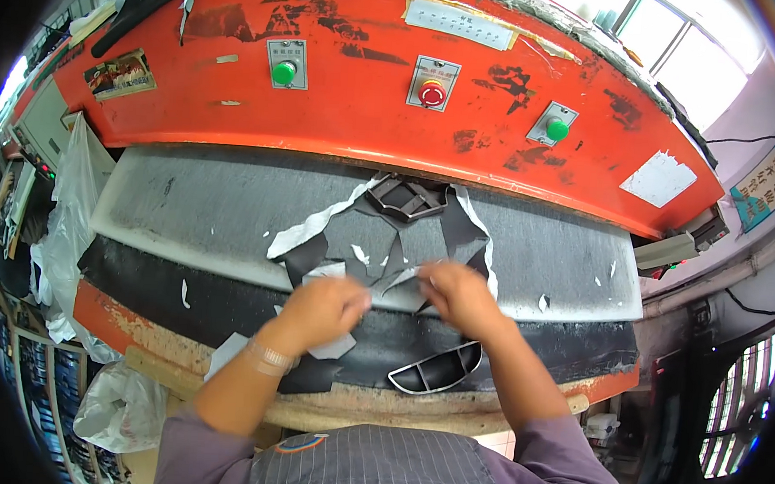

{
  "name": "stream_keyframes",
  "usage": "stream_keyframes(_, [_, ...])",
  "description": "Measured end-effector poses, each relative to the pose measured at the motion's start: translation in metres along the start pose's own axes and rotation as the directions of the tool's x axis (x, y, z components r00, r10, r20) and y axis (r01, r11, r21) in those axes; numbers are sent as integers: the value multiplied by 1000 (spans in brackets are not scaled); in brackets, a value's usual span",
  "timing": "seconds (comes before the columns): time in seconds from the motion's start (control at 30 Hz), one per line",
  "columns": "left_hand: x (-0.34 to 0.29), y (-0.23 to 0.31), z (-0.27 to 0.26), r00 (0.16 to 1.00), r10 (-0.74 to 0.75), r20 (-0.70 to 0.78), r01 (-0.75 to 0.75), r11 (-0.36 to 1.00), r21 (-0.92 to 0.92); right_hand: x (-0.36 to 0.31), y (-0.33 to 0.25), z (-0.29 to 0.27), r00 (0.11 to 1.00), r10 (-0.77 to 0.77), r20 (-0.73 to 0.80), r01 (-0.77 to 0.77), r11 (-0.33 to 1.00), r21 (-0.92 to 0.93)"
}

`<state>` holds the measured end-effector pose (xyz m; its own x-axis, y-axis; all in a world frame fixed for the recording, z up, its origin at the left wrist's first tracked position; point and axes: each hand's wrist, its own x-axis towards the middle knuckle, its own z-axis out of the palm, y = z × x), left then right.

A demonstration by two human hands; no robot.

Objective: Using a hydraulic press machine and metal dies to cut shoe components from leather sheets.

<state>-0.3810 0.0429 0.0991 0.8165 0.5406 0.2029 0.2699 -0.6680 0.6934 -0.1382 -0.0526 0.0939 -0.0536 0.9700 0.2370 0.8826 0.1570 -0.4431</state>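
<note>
While both hands face each other above grey board [203,204], head view shows motion blur at fingers. Left hand [321,311]: fingers curled inward, over pale scrap [337,348]; cannot tell whether clamped on anything. Right hand [462,298]: fingertips at grey strip [399,280] between hands; cannot tell, from where I stand, whether pinched. Beyond: dark angular frame [411,213] on board, near red machine panel [359,120]. Half-moon frame [436,369] on black mat [559,341], beside right forearm.

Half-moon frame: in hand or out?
Out: the half-moon frame lies along the near edge of the black mat; the left hand and right hand are farther forward, apart from it.
</note>
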Motion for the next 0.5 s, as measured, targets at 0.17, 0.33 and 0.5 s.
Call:
stream_keyframes(0.17, [97, -94, 35, 960, -35, -278, 99, 970, 222, 107, 73, 33, 936, -335, -107, 288, 905, -314])
stream_keyframes(0.33, [101, -119, 55, 955, 5, -296, 112, 920, 376, 116, 108, 28, 935, -306, -181, 286, 950, -129])
stream_keyframes(0.5, [101, -119, 60, 965, -46, -259, 145, 914, 379, 60, 138, -25, 729, 415, -545, 37, 771, 636])
